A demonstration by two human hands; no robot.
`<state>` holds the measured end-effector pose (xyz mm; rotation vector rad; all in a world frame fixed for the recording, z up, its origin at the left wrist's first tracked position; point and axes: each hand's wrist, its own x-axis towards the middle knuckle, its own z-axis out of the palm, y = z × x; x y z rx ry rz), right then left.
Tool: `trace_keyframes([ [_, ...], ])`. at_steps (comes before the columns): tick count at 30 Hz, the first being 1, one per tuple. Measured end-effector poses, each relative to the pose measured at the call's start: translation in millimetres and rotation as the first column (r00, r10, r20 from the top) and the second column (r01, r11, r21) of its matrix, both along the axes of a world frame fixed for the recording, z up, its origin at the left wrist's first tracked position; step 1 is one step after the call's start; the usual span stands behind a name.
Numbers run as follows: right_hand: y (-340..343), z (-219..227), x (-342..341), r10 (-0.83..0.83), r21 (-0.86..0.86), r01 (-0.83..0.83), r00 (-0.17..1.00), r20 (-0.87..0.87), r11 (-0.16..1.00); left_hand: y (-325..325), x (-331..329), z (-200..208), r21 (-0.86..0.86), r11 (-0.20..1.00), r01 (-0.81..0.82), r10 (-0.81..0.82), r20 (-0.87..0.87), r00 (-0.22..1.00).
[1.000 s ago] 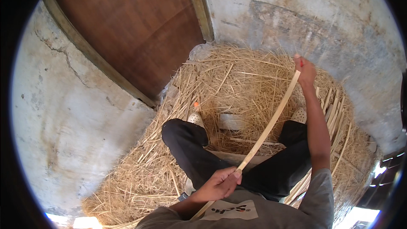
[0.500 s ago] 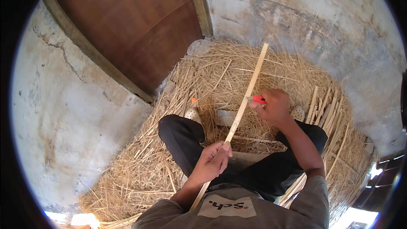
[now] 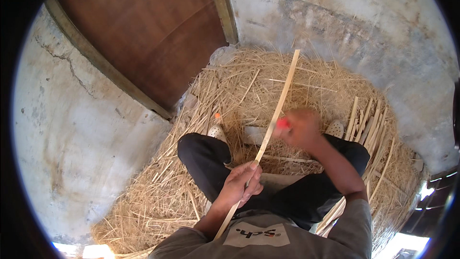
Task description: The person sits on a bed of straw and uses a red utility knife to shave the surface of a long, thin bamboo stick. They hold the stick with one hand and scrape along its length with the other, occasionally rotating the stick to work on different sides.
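My left hand [image 3: 242, 184] is closed round a long, pale bamboo strip [image 3: 281, 100]. The strip slants up and away from my lap, and its lower end runs back beside my shirt. Blurred by motion, my right hand [image 3: 303, 127] grips a small red-handled knife [image 3: 283, 123] against the right side of the strip, partway along its length. The knife's blade cannot be made out clearly now.
Shavings [image 3: 148, 196] cover the ground around my crossed legs. A bundle of cut strips [image 3: 373, 124] lies by my right knee. Two pale clogs [image 3: 217, 132] show at my feet. A brown door [image 3: 143, 29] and stained walls [image 3: 335, 29] stand close ahead.
My right hand has moved down the strip toward me and slightly left with the knife. My left hand keeps its hold; the strip has barely shifted.
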<state>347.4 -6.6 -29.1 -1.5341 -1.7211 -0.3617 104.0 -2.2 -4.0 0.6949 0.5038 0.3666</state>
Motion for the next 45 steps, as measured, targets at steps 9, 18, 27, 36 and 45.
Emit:
trace_keyframes([
  [9,0,0,-1,-0.030,-0.005,0.030,0.999,0.016,1.000,-2,-5,9,0.195,0.981,0.001,0.022,-0.117,0.993],
  [18,-4,4,-1,-0.013,0.011,0.013,1.000,-0.005,1.000,-2,-4,6,0.132,0.991,0.021,-0.014,-0.056,0.998],
  [27,-5,6,4,-0.039,-0.047,0.037,0.999,-0.031,0.998,-7,-6,9,0.104,0.995,0.014,-0.008,-0.061,0.998],
  [36,-3,4,10,-0.072,-0.005,0.072,0.997,-0.017,0.997,-9,-5,8,0.113,0.993,0.023,-0.015,-0.074,0.997],
  [45,-12,11,-1,0.026,0.048,-0.030,0.996,0.080,0.998,-10,-5,11,0.108,0.994,0.035,-0.028,-0.069,0.997],
])
